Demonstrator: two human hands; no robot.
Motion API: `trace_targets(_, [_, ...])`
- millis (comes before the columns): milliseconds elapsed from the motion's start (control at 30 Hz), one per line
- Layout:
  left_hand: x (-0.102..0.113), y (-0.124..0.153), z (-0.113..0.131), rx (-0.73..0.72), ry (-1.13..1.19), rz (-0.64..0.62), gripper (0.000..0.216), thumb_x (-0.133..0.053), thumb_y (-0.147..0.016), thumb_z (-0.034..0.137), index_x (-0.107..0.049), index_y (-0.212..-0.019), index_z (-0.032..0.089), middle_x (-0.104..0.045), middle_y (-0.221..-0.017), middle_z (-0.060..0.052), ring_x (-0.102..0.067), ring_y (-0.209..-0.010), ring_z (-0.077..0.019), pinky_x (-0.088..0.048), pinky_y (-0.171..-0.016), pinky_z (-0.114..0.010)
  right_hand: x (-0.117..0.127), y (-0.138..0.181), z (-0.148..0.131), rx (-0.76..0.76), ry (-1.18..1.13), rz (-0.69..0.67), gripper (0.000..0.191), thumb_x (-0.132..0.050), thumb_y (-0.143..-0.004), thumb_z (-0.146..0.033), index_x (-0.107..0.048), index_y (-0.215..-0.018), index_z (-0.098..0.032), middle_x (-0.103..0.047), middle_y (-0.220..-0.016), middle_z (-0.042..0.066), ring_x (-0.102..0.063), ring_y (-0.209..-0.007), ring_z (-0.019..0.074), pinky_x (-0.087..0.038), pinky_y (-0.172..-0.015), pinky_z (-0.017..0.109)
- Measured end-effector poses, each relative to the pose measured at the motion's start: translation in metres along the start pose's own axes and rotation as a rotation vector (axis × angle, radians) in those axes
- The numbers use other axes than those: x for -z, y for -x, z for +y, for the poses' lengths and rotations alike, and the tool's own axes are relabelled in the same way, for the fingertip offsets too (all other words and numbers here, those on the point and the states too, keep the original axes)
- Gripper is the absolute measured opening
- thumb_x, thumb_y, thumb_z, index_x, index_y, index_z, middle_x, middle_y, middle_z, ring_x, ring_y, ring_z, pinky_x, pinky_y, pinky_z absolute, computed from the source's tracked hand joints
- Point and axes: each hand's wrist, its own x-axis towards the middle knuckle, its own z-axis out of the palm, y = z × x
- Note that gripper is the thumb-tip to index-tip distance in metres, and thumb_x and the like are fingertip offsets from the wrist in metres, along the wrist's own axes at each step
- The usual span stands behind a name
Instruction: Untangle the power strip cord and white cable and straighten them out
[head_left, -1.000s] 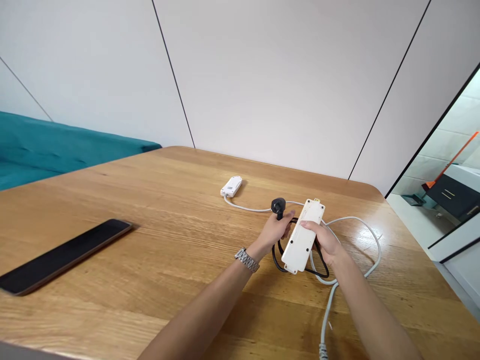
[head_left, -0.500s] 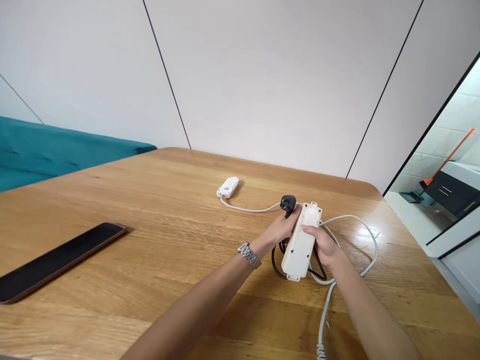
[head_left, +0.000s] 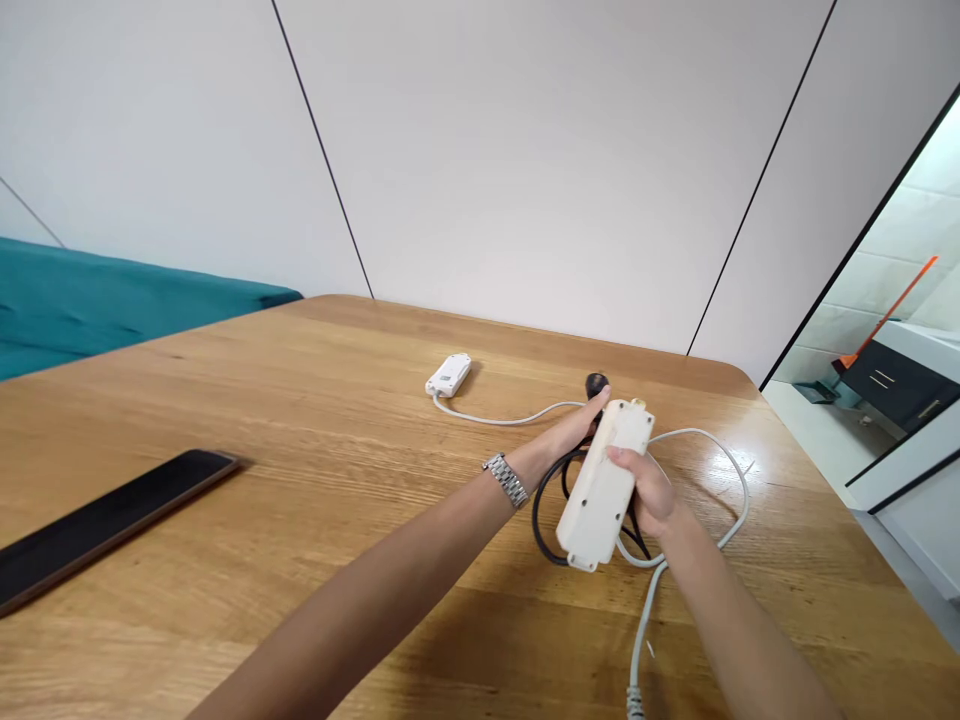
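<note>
Brown wooden tabletop [head_left: 337,400] spreading wide. At four o'clock, right fingers [head_left: 628,461] pinching long white plastic power strip [head_left: 602,492]; left fingers [head_left: 601,395] mostly hiding behind, hold unclear. Likely steadying; next move calling for firm support.

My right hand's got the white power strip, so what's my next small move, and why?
I'd probably use your left hand to draw the black cable snug while your right hand steadies the white power strip: the cable's loose loop bulges past the strip's left side, and your left hand is right beside the black plug.
</note>
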Motion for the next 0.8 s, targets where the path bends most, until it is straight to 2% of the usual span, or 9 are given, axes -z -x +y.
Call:
trace_targets(67, [-0.004,0.003,0.000,-0.047,0.028,0.027,0.067,-0.047,-0.068,0.078,-0.063,-0.085,0.015,-0.066,-0.083,-0.006,-0.058,-0.075,-0.0174,-0.042,-0.063,-0.026,0.017,0.001,-0.020,0.055,-0.020,0.106,0.039,-0.077,-0.055,-0.043,-0.064,-0.082,-0.019,-0.071,-0.072,0.003,-0.066,-0.073,0.0245,-0.053,-0.071,0.036])
trace_targets(133, [-0.004,0.007,-0.005,-0.097,0.031,0.089,0.065,-0.049,-0.071,0.074,-0.062,-0.096,0.016,-0.066,-0.092,-0.007,-0.057,-0.081,-0.0174,-0.041,-0.066,-0.026,0.047,0.001,-0.047,0.141,-0.007,0.244,0.035,-0.073,-0.058,-0.043,-0.062,-0.083,-0.021,-0.072,-0.074,0.003,-0.067,-0.075,0.0250,-0.054,-0.072,0.037])
trace_targets(200, [0.001,0.012,-0.017,-0.139,0.012,0.189,0.063,-0.051,-0.072,0.071,-0.060,-0.102,0.016,-0.066,-0.095,-0.008,-0.058,-0.085,-0.0177,-0.041,-0.069,-0.027,0.087,0.002,-0.078,0.272,0.053,0.367,0.033,-0.070,-0.061,-0.043,-0.060,-0.086,-0.023,-0.072,-0.076,0.002,-0.067,-0.078,0.0249,-0.055,-0.073,0.037])
trace_targets(267, [0.010,0.016,-0.034,-0.169,-0.031,0.284,0.060,-0.051,-0.073,0.068,-0.059,-0.099,0.015,-0.065,-0.091,-0.008,-0.058,-0.084,-0.0180,-0.041,-0.069,-0.027,0.131,0.004,-0.107,0.330,0.216,0.411,0.031,-0.065,-0.066,-0.045,-0.059,-0.087,-0.024,-0.071,-0.077,0.004,-0.067,-0.080,0.0259,-0.055,-0.073,0.038])
trace_targets(367, [0.029,0.026,-0.062,-0.245,-0.162,0.424,0.049,-0.051,-0.074,0.062,-0.059,-0.085,0.016,-0.063,-0.082,-0.005,-0.056,-0.077,-0.0167,-0.040,-0.067,-0.026,0.193,0.014,-0.134,0.209,0.440,0.493,0.029,-0.061,-0.068,-0.044,-0.059,-0.087,-0.023,-0.070,-0.076,0.007,-0.067,-0.077,0.0270,-0.054,-0.068,0.038])
trace_targets(467, [0.048,0.037,-0.082,-0.342,-0.302,0.531,0.039,-0.050,-0.077,0.054,-0.057,-0.073,0.017,-0.059,-0.072,-0.001,-0.053,-0.070,-0.0149,-0.041,-0.066,-0.026,0.238,0.025,-0.138,-0.033,0.639,0.533,0.029,-0.062,-0.067,-0.047,-0.059,-0.080,-0.020,-0.068,-0.067,0.009,-0.064,-0.063,0.0254,-0.051,-0.056,0.035])
trace_targets(600, [0.061,0.048,-0.090,-0.441,-0.452,0.608,0.034,-0.048,-0.080,0.049,-0.054,-0.067,0.018,-0.055,-0.063,0.001,-0.050,-0.063,-0.0136,-0.040,-0.061,-0.025,0.266,0.031,-0.124,-0.237,0.823,0.488,0.037,-0.065,-0.064,-0.054,-0.056,-0.070,-0.019,-0.063,-0.057,0.007,-0.058,-0.051,0.0201,-0.044,-0.044,0.029])
trace_targets(700, [0.062,0.052,-0.091,-0.524,-0.566,0.605,0.034,-0.045,-0.083,0.046,-0.056,-0.068,0.017,-0.056,-0.063,0.001,-0.051,-0.062,-0.0129,-0.040,-0.061,-0.024,0.269,0.026,-0.115,-0.288,0.834,0.459,0.037,-0.068,-0.062,-0.053,-0.057,-0.069,-0.019,-0.064,-0.061,0.007,-0.059,-0.053,0.0182,-0.045,-0.046,0.027])
trace_targets(800, [0.061,0.056,-0.092,-0.565,-0.673,0.534,0.038,-0.042,-0.087,0.045,-0.056,-0.065,0.017,-0.056,-0.059,0.001,-0.050,-0.058,-0.0117,-0.040,-0.059,-0.023,0.267,0.020,-0.111,-0.359,0.860,0.461,0.038,-0.067,-0.064,-0.056,-0.056,-0.067,-0.019,-0.065,-0.061,0.008,-0.059,-0.053,0.0178,-0.045,-0.046,0.026])
